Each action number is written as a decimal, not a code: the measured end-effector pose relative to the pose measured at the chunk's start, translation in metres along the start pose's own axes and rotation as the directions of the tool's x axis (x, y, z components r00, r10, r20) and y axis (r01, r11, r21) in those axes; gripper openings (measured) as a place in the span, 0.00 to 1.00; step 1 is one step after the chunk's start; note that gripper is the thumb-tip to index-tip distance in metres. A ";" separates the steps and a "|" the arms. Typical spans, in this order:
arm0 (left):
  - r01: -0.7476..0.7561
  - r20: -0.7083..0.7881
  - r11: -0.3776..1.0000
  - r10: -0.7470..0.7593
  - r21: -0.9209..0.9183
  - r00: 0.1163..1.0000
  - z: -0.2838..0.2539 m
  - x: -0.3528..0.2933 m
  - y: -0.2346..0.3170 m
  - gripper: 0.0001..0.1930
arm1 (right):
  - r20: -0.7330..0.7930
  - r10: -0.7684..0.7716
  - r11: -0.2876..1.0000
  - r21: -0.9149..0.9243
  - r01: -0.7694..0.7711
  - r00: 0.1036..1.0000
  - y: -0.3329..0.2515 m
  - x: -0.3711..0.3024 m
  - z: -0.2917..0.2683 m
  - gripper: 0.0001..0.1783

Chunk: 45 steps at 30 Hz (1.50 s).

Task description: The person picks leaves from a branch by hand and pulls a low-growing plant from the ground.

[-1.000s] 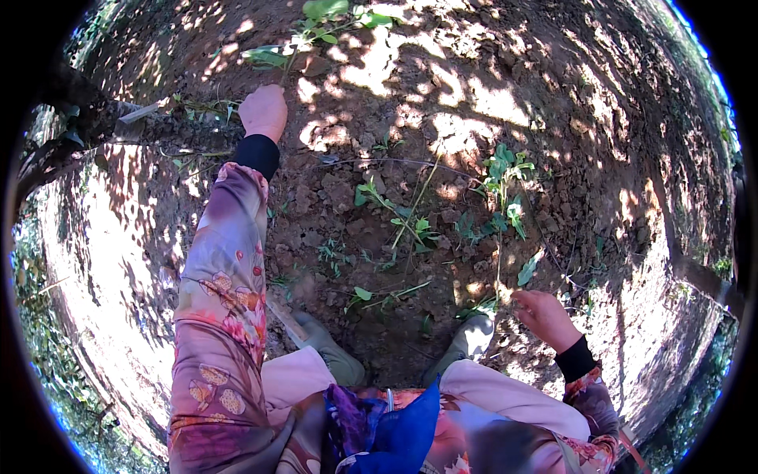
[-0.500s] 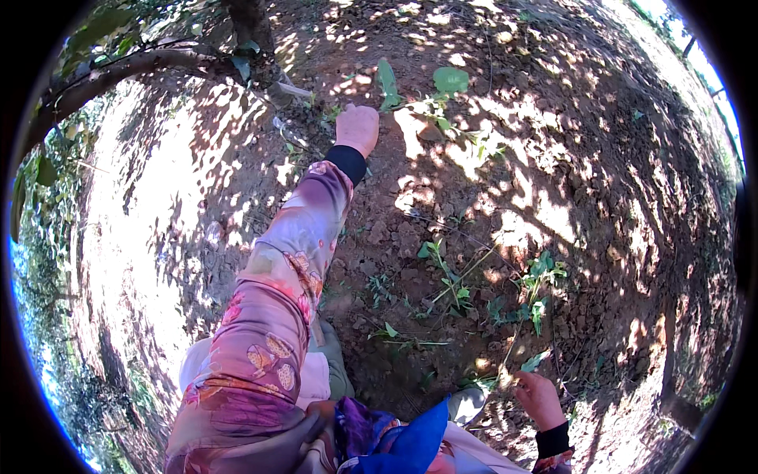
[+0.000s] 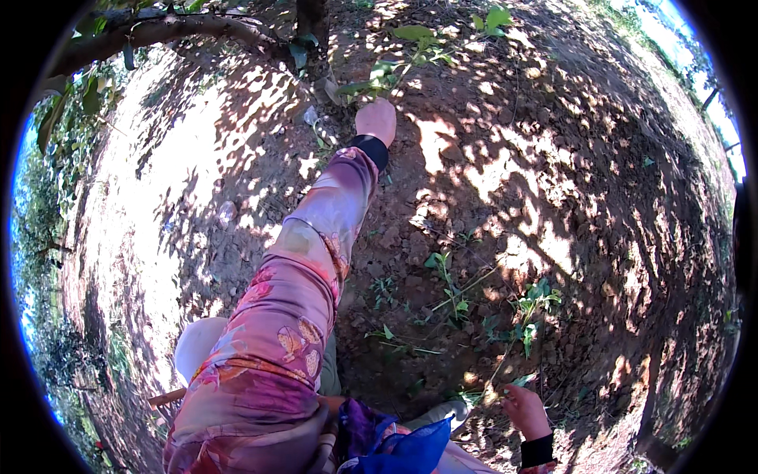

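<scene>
At the upper centre of the frame, the left hand (image 3: 376,121) is gripping the stem of a leafy plant (image 3: 414,33), whose leaves are spreading just above the fist; at the lower right, the right hand (image 3: 526,411) is showing bent fingers near a green sprig (image 3: 538,295), but I cannot tell whether they are holding anything; 1 tree trunk (image 3: 313,30) is standing upper left.

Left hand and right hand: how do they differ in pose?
The left hand reaches far out, showing a long patterned sleeve, while the right hand sits low in the picture with little sleeve visible. The left hand is closed at the lower end of a leafy green plant; the right hand, its grip unclear, has a small green leaf beside it. Both are bare, with dark cuffs.
</scene>
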<state>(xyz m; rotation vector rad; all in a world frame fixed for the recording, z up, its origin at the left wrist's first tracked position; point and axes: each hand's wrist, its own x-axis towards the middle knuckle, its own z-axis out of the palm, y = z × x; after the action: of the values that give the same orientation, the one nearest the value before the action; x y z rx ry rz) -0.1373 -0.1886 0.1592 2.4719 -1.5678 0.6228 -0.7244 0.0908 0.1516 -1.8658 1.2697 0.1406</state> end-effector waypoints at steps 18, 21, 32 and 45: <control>0.057 0.413 0.997 -0.071 0.047 0.908 0.023 -0.088 -0.061 0.08 | 0.032 -0.043 0.998 -0.043 0.045 0.999 0.006 0.007 0.002 0.22; -0.002 0.449 1.000 -0.011 0.028 0.894 0.008 -0.107 -0.045 0.09 | 0.007 -0.091 0.994 -0.066 0.091 0.996 0.013 0.013 0.002 0.22; -0.163 0.500 0.970 0.233 -0.180 0.834 -0.036 -0.131 -0.029 0.08 | 0.033 -0.118 0.990 -0.079 0.120 0.992 -0.002 0.042 0.001 0.22; 0.007 0.464 0.511 0.776 -0.860 0.426 -0.142 -0.277 0.136 0.19 | 0.021 -0.201 0.978 -0.048 0.202 0.979 -0.013 0.062 0.002 0.23</control>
<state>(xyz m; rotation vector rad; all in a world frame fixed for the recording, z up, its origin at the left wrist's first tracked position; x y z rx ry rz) -0.3981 0.0295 0.1583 1.5724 -2.1294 -1.2757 -0.6840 0.0499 0.1255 -2.0200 1.0674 0.0792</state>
